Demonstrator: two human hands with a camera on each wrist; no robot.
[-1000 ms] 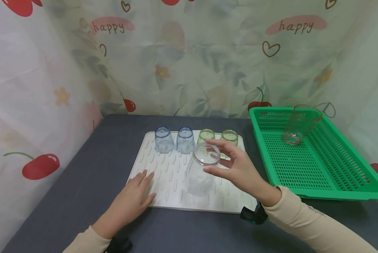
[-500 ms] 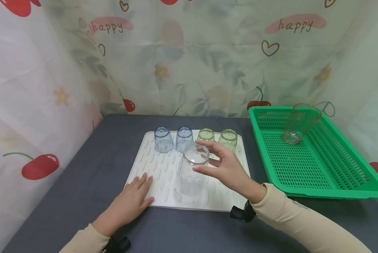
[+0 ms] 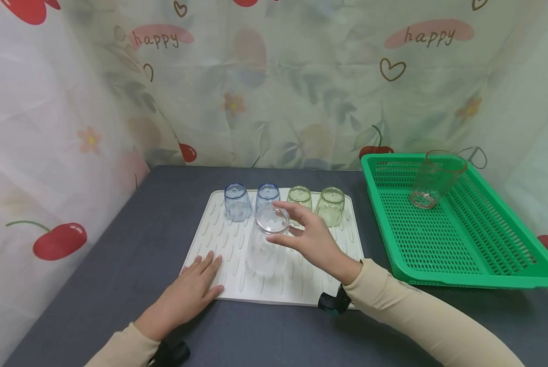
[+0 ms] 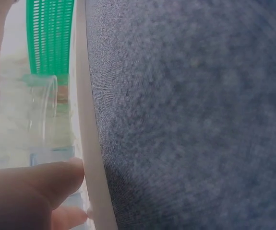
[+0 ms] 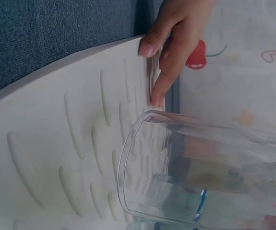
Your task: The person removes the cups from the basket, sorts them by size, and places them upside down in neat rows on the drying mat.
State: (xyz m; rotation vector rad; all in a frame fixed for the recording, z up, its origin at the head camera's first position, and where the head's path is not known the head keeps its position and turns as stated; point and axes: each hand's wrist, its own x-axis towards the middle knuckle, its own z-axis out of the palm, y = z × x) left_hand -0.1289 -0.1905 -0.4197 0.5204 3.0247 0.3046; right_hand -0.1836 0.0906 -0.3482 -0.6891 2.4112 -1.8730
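Observation:
My right hand [image 3: 314, 242] pinches a tall clear drinking glass [image 3: 265, 252] near its base between thumb and fingers. The glass is upside down, its mouth facing the white ridged drying mat [image 3: 319, 288]. In the right wrist view the rim of the clear glass [image 5: 123, 177] looks slightly above the mat; contact cannot be made out. My left hand [image 3: 187, 291] rests with straight fingers on the mat's front left part. Two blue-tinted glasses [image 3: 237, 204] and two green-tinted glasses [image 3: 331, 208] stand upside down along the mat's back edge, partly behind the held glass and right hand.
A green perforated basket [image 3: 393, 244] stands right of the mat. In it a clear glass with a reddish rim [image 3: 432, 181] leans upright at the back. Dark grey cloth [image 3: 163, 214] covers the table, and a printed curtain [image 3: 274, 92] hangs around it.
My right hand has carried the clear glass leftward over the mat, and lately slightly toward the back. My left hand has come down slightly and then stayed at the mat's left edge.

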